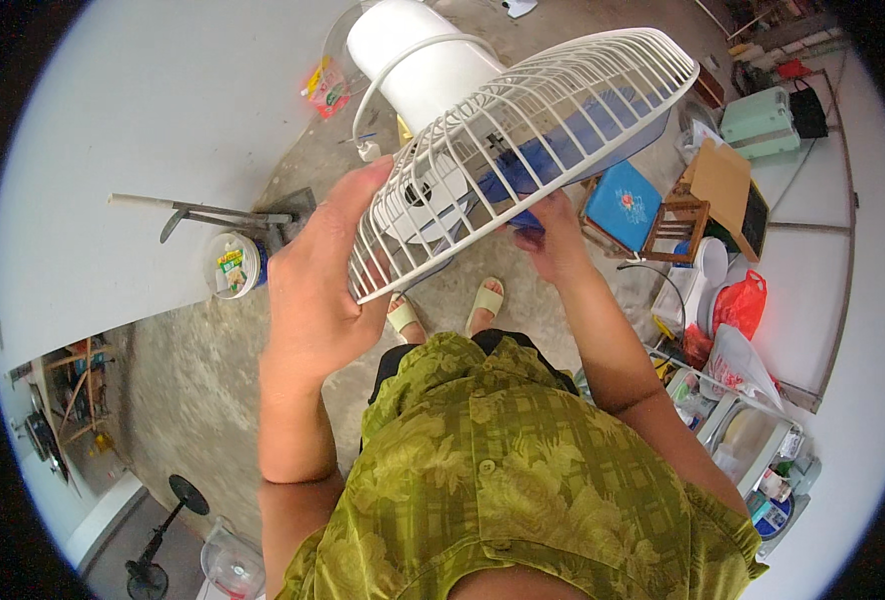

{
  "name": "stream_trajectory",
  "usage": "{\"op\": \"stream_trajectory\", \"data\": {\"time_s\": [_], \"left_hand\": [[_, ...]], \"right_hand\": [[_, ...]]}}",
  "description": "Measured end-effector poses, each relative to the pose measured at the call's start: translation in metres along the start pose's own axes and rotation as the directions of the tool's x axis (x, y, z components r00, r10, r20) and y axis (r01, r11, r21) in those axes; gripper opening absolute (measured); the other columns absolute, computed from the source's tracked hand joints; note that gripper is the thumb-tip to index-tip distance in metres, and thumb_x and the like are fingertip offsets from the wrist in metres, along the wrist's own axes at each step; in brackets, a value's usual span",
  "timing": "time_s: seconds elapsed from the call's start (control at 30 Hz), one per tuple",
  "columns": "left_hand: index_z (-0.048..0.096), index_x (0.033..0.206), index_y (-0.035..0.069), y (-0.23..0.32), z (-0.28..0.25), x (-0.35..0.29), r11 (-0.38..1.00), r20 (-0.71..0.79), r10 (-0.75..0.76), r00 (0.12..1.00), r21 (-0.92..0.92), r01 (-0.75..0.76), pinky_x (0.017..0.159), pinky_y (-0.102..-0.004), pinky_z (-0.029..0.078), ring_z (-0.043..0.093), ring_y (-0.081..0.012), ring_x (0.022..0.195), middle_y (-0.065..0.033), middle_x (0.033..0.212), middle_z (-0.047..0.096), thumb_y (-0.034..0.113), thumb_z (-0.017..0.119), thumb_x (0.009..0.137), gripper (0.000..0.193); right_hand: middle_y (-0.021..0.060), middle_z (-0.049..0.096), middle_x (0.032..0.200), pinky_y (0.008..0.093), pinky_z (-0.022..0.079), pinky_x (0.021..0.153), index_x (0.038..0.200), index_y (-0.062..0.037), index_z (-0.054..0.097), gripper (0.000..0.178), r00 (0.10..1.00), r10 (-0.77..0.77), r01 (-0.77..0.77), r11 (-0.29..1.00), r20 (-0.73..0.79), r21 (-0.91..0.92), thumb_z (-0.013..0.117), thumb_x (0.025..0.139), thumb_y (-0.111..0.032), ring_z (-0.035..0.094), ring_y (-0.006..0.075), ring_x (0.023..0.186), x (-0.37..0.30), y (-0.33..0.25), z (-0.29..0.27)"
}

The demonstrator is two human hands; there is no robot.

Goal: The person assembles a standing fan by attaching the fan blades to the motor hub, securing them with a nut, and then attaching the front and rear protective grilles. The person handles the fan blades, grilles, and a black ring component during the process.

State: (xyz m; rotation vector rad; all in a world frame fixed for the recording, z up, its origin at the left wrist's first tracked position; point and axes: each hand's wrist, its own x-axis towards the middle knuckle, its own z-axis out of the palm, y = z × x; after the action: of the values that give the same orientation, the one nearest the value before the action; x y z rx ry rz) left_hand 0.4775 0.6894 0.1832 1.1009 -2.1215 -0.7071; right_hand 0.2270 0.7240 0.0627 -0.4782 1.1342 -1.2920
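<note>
I hold up an electric fan head in front of me, its white motor housing pointing away and upward. My left hand is closed round the near left edge of its white wire grille. Translucent blue fan blades show through the wires and past the far rim. Beneath the grille, my right hand has its fingers bent against a blue blade; part of its grip is hidden. A white power cord loops over the housing, and its plug hangs on the left side.
A white bucket with packets stands by the left wall. To the right are a blue-topped wooden stool, an open cardboard box, a pale green case and a red plastic bag. A black stand is at lower left.
</note>
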Motion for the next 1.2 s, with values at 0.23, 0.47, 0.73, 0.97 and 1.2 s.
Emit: {"op": "stream_trajectory", "data": {"time_s": [0.23, 0.47, 0.73, 0.97, 1.2], "left_hand": [[0.047, 0.131, 0.009, -0.003, 0.001, -0.003, 1.0, -0.028, 0.028, 0.999, 0.013, -0.027, 0.087, -0.0365, 0.047, 0.059, -0.0354, 0.106, -0.0179, 0.12, 0.057, 0.0, 0.059, 0.066, 0.067], [0.041, 0.135, 0.004, -0.011, -0.006, -0.01, 0.988, 0.02, 0.096, 0.995, -0.127, -0.093, 0.1, -0.0386, 0.038, 0.045, -0.0361, 0.123, -0.0204, 0.134, 0.046, 0.004, 0.066, 0.067, 0.073], [0.028, 0.141, 0.0, -0.04, 0.017, -0.049, 0.974, -0.044, -0.082, 0.996, -0.214, 0.071, 0.109, -0.0392, 0.025, 0.032, -0.0276, 0.134, -0.0171, 0.146, 0.032, 0.002, 0.064, 0.073, 0.077], [0.034, 0.138, 0.002, -0.043, 0.015, -0.04, 1.0, -0.046, 0.003, 0.999, -0.001, -0.003, 0.107, -0.0392, 0.029, 0.039, -0.0294, 0.13, -0.0165, 0.14, 0.041, -0.002, 0.06, 0.076, 0.068], [0.036, 0.138, 0.002, -0.036, 0.015, -0.041, 0.995, -0.02, -0.037, 0.999, -0.09, 0.035, 0.106, -0.0386, 0.03, 0.041, -0.0306, 0.128, -0.0176, 0.139, 0.042, -0.001, 0.06, 0.076, 0.067]], "right_hand": [[0.0055, 0.059, 0.089, 0.0178, 0.027, 0.035, 0.12, -0.0117, 0.045, 0.039, 0.997, 0.035, -0.034, 0.999, -0.065, 0.022, 0.053, 0.091, -0.036, 0.062, 0.014, 0.064, -0.004, -0.012, 0.01], [0.007, 0.06, 0.088, 0.0188, 0.027, 0.037, 0.112, -0.0106, 0.051, 0.036, 0.995, 0.069, -0.063, 0.994, -0.07, 0.09, 0.051, 0.091, -0.04, 0.062, 0.0159, 0.062, 0.0, -0.012, 0.007], [0.0071, 0.062, 0.089, 0.0177, 0.028, 0.038, 0.112, -0.011, 0.051, 0.036, 0.994, 0.09, -0.079, 0.987, -0.069, 0.142, 0.055, 0.089, -0.039, 0.062, 0.0149, 0.064, -0.001, -0.017, 0.02], [0.0037, 0.062, 0.093, 0.02, 0.031, 0.045, 0.128, -0.0097, 0.038, 0.054, 0.994, -0.065, 0.051, 0.988, -0.091, -0.145, 0.064, 0.082, -0.023, 0.059, 0.0108, 0.07, 0.003, -0.011, 0.009], [-0.0008, 0.056, 0.096, 0.0207, 0.034, 0.052, 0.133, -0.0107, 0.034, 0.063, 0.992, -0.076, 0.063, 0.991, -0.105, -0.12, 0.067, 0.08, -0.018, 0.05, 0.0058, 0.072, 0.008, -0.001, -0.002]]}}
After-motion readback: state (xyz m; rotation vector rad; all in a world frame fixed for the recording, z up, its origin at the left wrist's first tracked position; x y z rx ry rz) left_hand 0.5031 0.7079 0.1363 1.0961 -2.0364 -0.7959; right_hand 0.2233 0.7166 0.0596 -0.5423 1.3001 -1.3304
